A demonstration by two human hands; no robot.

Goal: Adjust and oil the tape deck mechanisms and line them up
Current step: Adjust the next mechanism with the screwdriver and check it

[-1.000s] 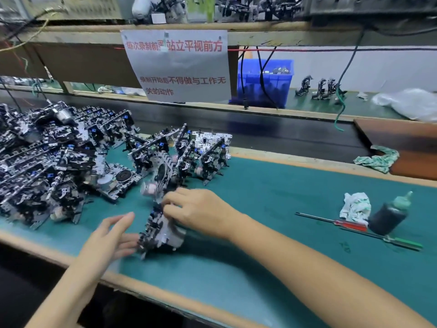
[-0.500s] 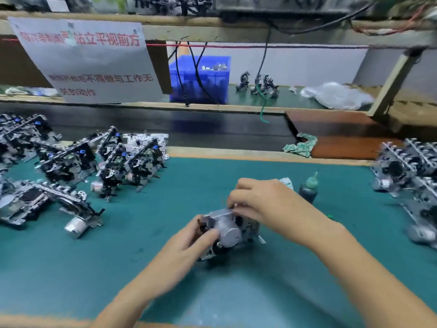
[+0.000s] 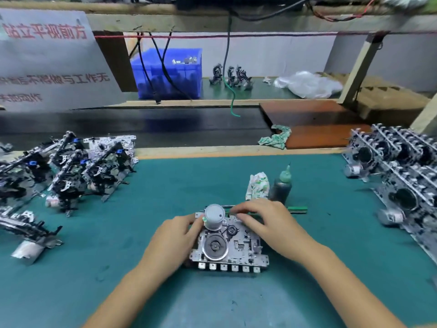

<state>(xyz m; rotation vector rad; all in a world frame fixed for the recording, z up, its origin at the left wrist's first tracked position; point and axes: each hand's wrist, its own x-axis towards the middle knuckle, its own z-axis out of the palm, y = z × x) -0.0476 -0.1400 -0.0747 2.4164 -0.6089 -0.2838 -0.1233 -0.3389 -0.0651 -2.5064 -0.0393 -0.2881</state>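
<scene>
Both curled on tape deck mechanism point(image 3: 227, 245): left hand point(image 3: 176, 242), right hand point(image 3: 267, 223); beyond, blue bin point(image 3: 166, 74) (small metal parts inside).

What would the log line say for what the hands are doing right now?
left hand: holds tape deck mechanism | right hand: fingers on its top edge | oil bottle: untouched

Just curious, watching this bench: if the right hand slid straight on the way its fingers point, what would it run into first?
The right hand points left across the tape deck mechanism, so it would likely meet the upright silver motor can first, and the left hand just past it. Depth is hard to judge.
</scene>
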